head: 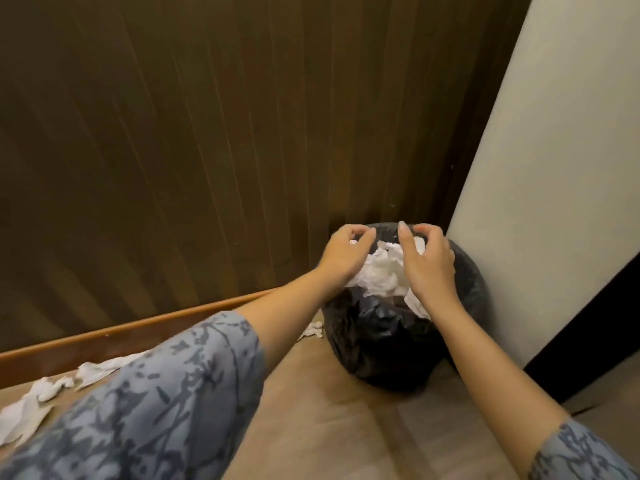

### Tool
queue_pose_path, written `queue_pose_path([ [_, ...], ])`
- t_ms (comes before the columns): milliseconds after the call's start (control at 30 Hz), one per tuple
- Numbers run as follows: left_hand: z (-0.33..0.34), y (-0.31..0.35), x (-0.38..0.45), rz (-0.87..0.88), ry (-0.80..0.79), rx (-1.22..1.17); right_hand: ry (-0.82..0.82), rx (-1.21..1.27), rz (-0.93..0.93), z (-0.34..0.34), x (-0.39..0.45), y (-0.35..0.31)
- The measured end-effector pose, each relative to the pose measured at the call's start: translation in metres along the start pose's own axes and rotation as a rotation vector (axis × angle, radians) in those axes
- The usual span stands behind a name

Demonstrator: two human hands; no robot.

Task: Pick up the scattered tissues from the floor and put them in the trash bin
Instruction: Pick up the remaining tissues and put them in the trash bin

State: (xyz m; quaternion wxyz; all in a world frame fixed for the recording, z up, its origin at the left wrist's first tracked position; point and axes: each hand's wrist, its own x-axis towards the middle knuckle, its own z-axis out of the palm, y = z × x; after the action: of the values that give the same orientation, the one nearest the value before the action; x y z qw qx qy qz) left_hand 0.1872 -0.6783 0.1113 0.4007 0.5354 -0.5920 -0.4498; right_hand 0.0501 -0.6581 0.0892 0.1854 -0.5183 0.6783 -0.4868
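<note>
A round trash bin (388, 344) lined with a black plastic bag stands in the corner. White crumpled tissues (381, 271) fill its top. My left hand (344, 252) hovers over the bin's left rim, fingers curled and apart, with nothing clearly in it. My right hand (427, 261) hovers over the right side, fingers spread above the tissue pile. More tissues lie on the floor: one small piece (311, 330) beside the bin's left foot, and several pieces (41, 403) along the skirting at the far left.
A dark wood-panelled wall (207, 133) with an orange-brown skirting board (121, 336) runs behind. A white wall panel (540, 168) rises at the right, with a dark opening (595, 327) beside it. The floor is tan wood (346, 427).
</note>
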Motion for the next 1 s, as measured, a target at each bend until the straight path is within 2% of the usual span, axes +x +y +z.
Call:
queue_pose_path([
  [167,-0.084,-0.020,-0.034,0.140,0.088,0.021,-0.123,0.107,-0.338,0.026,-0.037,-0.054],
  [233,-0.119,-0.041,-0.058,0.132,0.083,0.092,-0.211,0.203,-0.439,0.043,-0.062,-0.074],
  [333,-0.162,-0.090,-0.099,0.036,0.036,0.342,-0.437,0.282,-0.486,0.082,-0.099,-0.088],
  [467,-0.182,-0.161,-0.145,-0.103,0.030,0.455,-0.705,0.084,-0.328,0.154,-0.138,-0.051],
  [567,-0.171,-0.211,-0.176,-0.159,-0.103,0.479,-0.801,-0.121,-0.187,0.195,-0.156,-0.001],
  [700,-0.155,-0.267,-0.215,-0.096,-0.389,0.699,-0.790,-0.366,-0.101,0.226,-0.153,0.047],
  [833,-0.149,-0.305,-0.239,0.008,-0.512,0.819,-0.722,-0.491,-0.099,0.245,-0.135,0.078],
  [900,-0.150,-0.317,-0.242,0.077,-0.509,0.786,-0.705,-0.526,-0.055,0.255,-0.126,0.088],
  [1000,-0.156,-0.329,-0.239,0.063,-0.348,0.665,-0.711,-0.558,0.024,0.271,-0.114,0.106],
])
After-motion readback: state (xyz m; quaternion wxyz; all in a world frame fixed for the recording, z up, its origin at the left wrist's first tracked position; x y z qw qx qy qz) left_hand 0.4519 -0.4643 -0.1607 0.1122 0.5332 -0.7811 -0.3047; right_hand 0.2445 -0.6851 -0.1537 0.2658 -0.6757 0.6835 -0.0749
